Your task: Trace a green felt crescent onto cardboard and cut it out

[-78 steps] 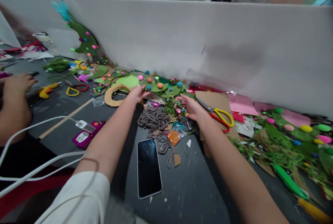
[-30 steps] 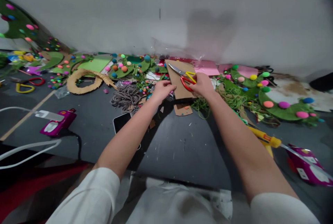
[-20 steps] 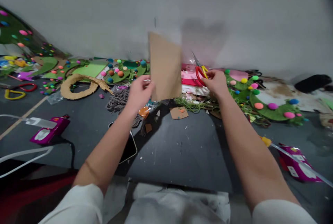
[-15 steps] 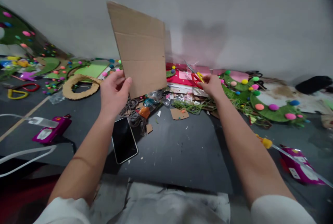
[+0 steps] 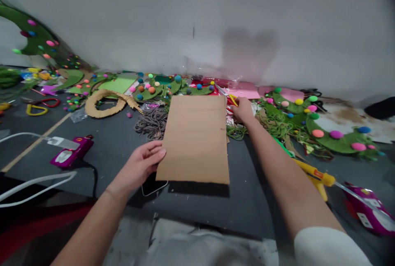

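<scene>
My left hand (image 5: 142, 165) grips the left edge of a flat brown cardboard sheet (image 5: 197, 138), thumb on top and fingers beneath. The sheet is held just over the dark table, tilted with its shadow below the near edge. Farther back, my right hand (image 5: 244, 111) is closed around the red and yellow handles of a pair of scissors (image 5: 233, 100), whose blades point back and to the left. A phone (image 5: 152, 188) lies partly hidden under my left hand and the sheet. Grey yarn (image 5: 151, 124) sits left of the cardboard.
Green felt crescents (image 5: 342, 136) with coloured pompoms line the back by the wall. Left are a cardboard ring (image 5: 94, 111), other scissors (image 5: 38, 110) and a purple power strip (image 5: 70, 150). Right are a yellow glue gun (image 5: 317, 175) and another purple power strip (image 5: 367, 208).
The cardboard has come down from upright to nearly flat, closer to me, with my left hand lowered. My right hand still holds the scissors at the back. The view has shifted slightly.
</scene>
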### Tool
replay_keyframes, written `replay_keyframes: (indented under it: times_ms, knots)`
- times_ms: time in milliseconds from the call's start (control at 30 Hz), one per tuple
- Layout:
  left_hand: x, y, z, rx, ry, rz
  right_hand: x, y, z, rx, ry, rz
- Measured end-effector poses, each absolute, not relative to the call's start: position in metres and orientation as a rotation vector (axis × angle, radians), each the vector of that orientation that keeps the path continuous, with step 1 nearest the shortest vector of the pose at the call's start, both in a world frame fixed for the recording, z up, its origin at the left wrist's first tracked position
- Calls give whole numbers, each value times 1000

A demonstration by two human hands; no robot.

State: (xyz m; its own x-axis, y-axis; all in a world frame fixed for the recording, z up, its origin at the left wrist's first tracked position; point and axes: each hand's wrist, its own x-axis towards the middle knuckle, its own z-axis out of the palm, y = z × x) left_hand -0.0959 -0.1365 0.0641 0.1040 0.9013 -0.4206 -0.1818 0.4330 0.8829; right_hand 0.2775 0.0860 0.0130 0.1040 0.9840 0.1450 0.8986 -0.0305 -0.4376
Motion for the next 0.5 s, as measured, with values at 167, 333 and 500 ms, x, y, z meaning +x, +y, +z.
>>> replay_keyframes:
  times_ms: [167,333,500]
  knots:
    - [-113,-169,54,618,1321,995,278,63,21,-1831,-1968,200]
    - [-137,-180,49,505,1475,1100,284,2,19,-1540,-2294,397]
    - [-146,-190,45,444,1530,1110,292,-21,3,-1517,-2370,488]
